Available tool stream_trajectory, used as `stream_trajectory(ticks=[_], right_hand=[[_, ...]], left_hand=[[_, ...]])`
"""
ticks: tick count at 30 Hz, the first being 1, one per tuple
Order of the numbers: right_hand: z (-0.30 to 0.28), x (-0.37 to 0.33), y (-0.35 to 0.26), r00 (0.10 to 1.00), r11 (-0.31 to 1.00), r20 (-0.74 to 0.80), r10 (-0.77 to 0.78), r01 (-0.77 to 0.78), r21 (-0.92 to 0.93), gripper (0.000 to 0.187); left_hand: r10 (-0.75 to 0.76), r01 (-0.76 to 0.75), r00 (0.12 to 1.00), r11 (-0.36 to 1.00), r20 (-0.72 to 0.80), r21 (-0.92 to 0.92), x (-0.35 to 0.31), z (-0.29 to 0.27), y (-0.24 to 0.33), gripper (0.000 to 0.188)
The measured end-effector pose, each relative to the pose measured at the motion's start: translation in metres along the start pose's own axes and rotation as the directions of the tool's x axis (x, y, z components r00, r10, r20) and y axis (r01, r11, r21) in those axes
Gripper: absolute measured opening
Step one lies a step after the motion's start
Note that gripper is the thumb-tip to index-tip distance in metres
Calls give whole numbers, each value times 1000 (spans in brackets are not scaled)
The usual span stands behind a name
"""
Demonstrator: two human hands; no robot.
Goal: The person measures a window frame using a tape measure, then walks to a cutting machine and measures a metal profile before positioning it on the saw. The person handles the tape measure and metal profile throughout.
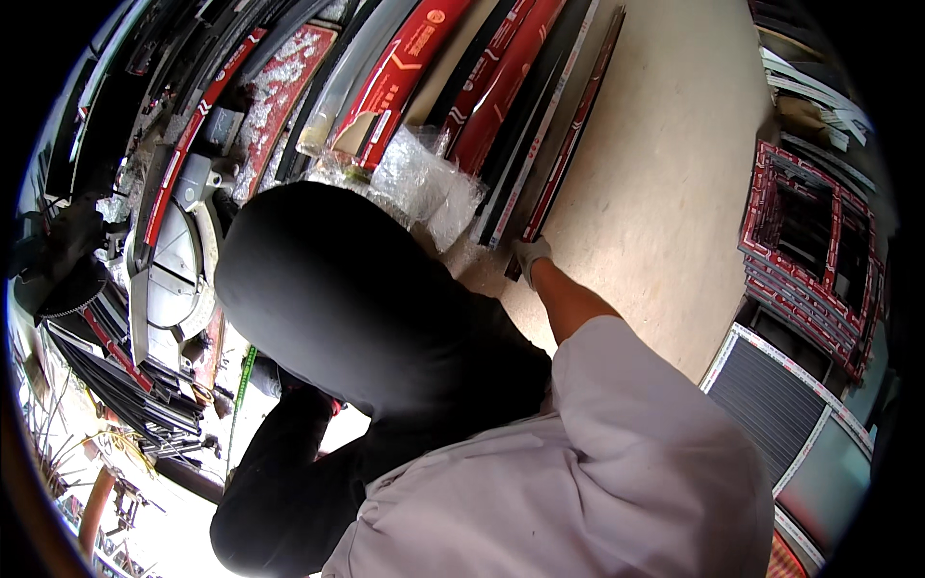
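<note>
My right hand (531, 258), in a pale glove, is closed around the near end of a long dark profile bar (575, 132) with red film along it. The bar lies on the beige floor and points away from me. Just left of it runs another long bar (541, 125) with a white printed strip, with crumpled clear plastic wrap (424, 183) further left. My left hand is out of view. My bent legs in black trousers (328, 279) cover much of the middle, and my light grey sleeve (626, 385) stretches along the right arm.
Several red-wrapped profiles (409, 58) lie at the far left. A saw-like machine with a round metal base (178, 275) stands on the left, near a green strip (243, 380). Stacked frames with red film (805, 252) and a slatted panel (766, 409) are on the right.
</note>
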State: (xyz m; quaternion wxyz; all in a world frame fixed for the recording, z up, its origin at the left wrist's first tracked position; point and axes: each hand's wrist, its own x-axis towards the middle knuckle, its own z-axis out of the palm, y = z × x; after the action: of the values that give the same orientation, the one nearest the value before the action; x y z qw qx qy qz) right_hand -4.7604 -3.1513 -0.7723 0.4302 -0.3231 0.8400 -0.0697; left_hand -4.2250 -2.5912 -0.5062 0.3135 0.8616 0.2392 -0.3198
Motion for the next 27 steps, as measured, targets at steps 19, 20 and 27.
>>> stream_trajectory(ticks=[19,20,27], right_hand=[[-72,-106,-155,825,582,259,-501,100,807,25],[-67,-103,-167,812,600,270,-517,119,791,24],[-65,-243,-293,575,416,73,-815,493,764,33]], left_hand=[[656,-664,746,747,118,45,6,-35,161,37],[720,-730,681,682,137,41,-2,-35,174,36],[889,-901,394,424,232,-94,-137,13,261,31]])
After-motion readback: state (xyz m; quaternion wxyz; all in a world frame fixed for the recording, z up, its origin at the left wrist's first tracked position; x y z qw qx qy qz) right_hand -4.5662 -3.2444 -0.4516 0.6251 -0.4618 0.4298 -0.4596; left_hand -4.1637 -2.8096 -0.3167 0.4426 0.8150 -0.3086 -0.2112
